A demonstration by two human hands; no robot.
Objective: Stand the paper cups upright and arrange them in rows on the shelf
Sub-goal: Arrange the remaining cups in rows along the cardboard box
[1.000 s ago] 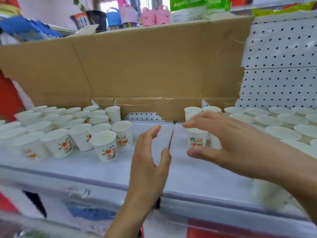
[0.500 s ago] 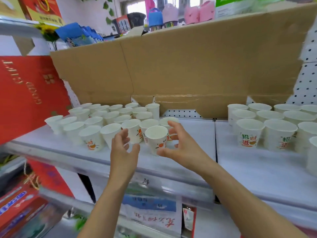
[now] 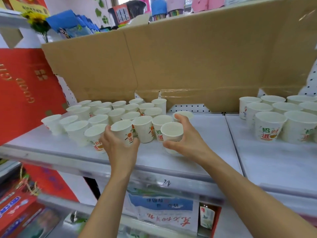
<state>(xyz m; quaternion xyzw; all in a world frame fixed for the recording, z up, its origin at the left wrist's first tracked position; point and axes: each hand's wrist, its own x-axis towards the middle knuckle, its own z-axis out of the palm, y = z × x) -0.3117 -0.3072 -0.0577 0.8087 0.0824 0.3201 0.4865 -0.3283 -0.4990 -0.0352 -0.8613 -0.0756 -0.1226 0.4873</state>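
Observation:
Several white paper cups with red and green print stand upright in a loose cluster (image 3: 120, 114) on the left half of the white shelf (image 3: 197, 157). My left hand (image 3: 118, 145) grips one front-row cup (image 3: 122, 130) from the near side. Just to the right, my right hand (image 3: 186, 141) wraps around another upright cup (image 3: 172, 133) at the cluster's right front corner. One more cup (image 3: 184, 115) stands right behind the fingers of that hand. A second group of upright cups (image 3: 281, 115) stands at the right of the shelf.
A tall brown cardboard sheet (image 3: 188, 62) lines the back of the shelf. A red gift box (image 3: 22, 90) leans at the left edge. Bare shelf lies between the two cup groups. Below are boxed goods (image 3: 18, 213) and a paper sign (image 3: 163, 212).
The view swung left from the right cup group to the left cluster. Both hands moved there and closed, each on a front cup.

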